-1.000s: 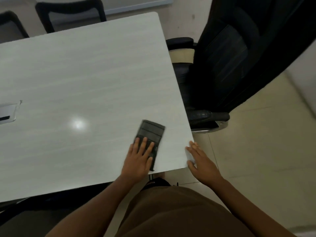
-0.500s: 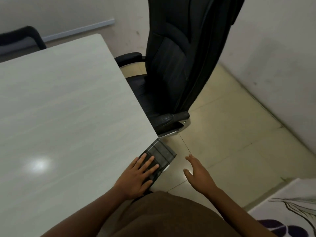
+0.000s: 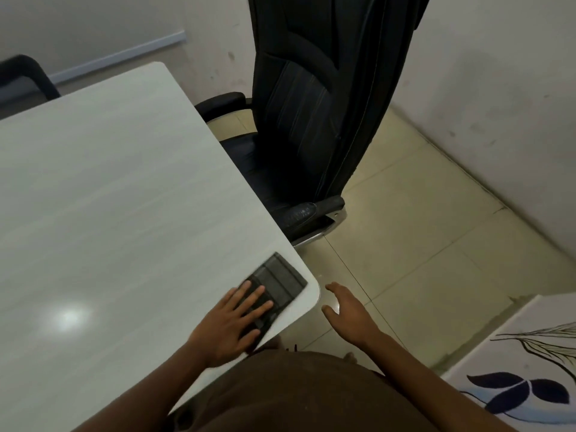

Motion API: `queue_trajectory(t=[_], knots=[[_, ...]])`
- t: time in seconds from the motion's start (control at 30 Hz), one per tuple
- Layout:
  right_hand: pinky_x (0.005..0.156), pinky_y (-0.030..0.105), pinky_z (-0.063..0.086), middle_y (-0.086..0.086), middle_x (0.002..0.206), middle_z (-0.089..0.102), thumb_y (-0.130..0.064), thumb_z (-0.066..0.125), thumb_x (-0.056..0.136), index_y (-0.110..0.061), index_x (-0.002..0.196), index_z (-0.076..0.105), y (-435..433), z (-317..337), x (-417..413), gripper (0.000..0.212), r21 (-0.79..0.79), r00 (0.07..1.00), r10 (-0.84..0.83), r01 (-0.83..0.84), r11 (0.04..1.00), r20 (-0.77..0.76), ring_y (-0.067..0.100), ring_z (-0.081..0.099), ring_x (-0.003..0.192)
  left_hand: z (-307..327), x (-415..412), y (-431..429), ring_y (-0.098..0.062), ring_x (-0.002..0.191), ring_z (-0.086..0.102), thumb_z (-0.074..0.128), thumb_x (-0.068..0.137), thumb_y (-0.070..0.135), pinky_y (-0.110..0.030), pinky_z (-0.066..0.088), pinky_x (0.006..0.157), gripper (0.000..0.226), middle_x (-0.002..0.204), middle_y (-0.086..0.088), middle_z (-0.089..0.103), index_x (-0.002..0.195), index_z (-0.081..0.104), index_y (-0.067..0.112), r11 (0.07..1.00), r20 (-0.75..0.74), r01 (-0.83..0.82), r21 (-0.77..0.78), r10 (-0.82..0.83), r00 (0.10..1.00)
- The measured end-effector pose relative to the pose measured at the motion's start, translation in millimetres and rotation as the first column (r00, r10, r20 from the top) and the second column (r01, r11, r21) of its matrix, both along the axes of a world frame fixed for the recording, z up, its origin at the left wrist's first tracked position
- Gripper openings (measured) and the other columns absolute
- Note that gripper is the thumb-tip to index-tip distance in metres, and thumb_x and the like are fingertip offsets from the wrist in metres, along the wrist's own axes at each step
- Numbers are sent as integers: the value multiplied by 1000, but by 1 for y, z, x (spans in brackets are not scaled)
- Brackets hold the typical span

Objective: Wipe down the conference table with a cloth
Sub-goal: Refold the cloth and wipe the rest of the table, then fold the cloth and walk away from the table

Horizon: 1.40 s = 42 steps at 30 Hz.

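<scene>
The pale wood-grain conference table (image 3: 124, 198) fills the left of the head view. A dark folded checked cloth (image 3: 282, 280) lies flat at the table's near right rounded corner. My left hand (image 3: 230, 325) presses flat on the cloth's near half, fingers spread, and the far half shows beyond my fingertips. My right hand (image 3: 349, 313) hovers just off the corner over the floor, palm down and fingers loosely apart, holding nothing and apart from the table.
A tall black office chair (image 3: 311, 120) stands tucked against the table's right edge. Another dark chair (image 3: 25, 76) sits at the far left end. A white wall (image 3: 498, 104) closes the right side, and a white board with a leaf pattern (image 3: 514, 369) lies on the tiled floor.
My view has turned right. The cloth slid to the corner, overhung it half a second ago, and now lies fully on the table. My right hand left the table edge.
</scene>
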State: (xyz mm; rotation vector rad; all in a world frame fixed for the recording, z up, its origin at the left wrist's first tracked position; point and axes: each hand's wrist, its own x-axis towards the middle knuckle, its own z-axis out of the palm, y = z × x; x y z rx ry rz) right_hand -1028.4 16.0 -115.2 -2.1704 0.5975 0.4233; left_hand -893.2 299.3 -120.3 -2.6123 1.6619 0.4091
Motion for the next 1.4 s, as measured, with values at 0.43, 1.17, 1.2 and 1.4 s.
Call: queue_trajectory(t=[0.43,1.17,1.2,1.4], knots=[[115,26,28,-5,158,33,-30,51,100,-22,151,33,14,11,-2,55,-23,992,-128,128,992,-10,12,35,142,2,91,-83,-38,150,-4,8,87,66,-52,5,120,80,165,-10,4,157,14,27,853,-72,-522,-4,520,851],[99,25,40,-4,150,44,-29,58,97,-24,145,42,-131,14,-56,51,98,972,-236,235,967,4,14,51,129,-1,-46,-185,-32,146,27,50,92,40,-54,17,120,41,149,1,48,130,60,30,917,-36,-378,-127,377,926],[99,25,40,-4,150,43,-29,58,97,-24,146,42,-145,14,-61,51,103,973,-229,227,968,7,14,51,129,5,-48,-209,-31,144,32,52,93,35,-54,16,119,34,143,2,54,124,63,27,883,-73,-449,-138,443,893],[98,26,41,0,151,43,-30,57,98,-22,146,41,-211,26,-60,51,140,978,-203,194,971,52,17,51,130,45,-55,-307,-23,100,64,49,98,37,-38,49,92,27,103,-3,70,112,67,21,605,-562,-796,1,659,501]])
